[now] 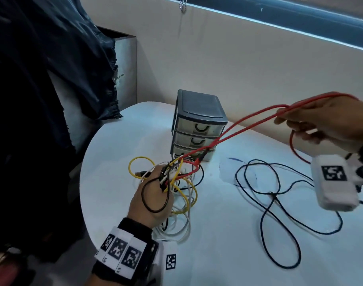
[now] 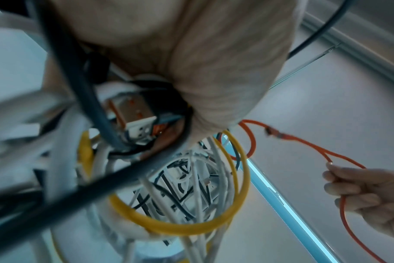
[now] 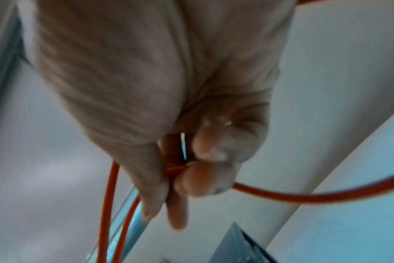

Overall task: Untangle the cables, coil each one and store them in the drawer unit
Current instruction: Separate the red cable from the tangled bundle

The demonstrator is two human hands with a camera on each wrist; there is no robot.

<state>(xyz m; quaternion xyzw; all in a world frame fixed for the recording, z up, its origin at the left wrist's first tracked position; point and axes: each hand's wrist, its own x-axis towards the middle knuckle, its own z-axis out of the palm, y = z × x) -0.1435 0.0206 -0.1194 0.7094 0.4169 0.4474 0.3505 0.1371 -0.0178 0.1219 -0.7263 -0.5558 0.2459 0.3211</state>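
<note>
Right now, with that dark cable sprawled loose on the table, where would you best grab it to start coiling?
Probably at its near loop, coming from above on the right side. The dark cable lies flat and apart from the tangle that the left hand holds, so nothing snags there. The right hand would first have to release the red cable.

right hand [image 3: 169,110] is filling the upper frame, fingers [image 3: 205,179] curling round a thin red-orange rubber cable [image 3: 304,196] | two strands are hanging down-left, one is arcing right | grey box corner [image 3: 241,249] is showing below, blurred
</note>
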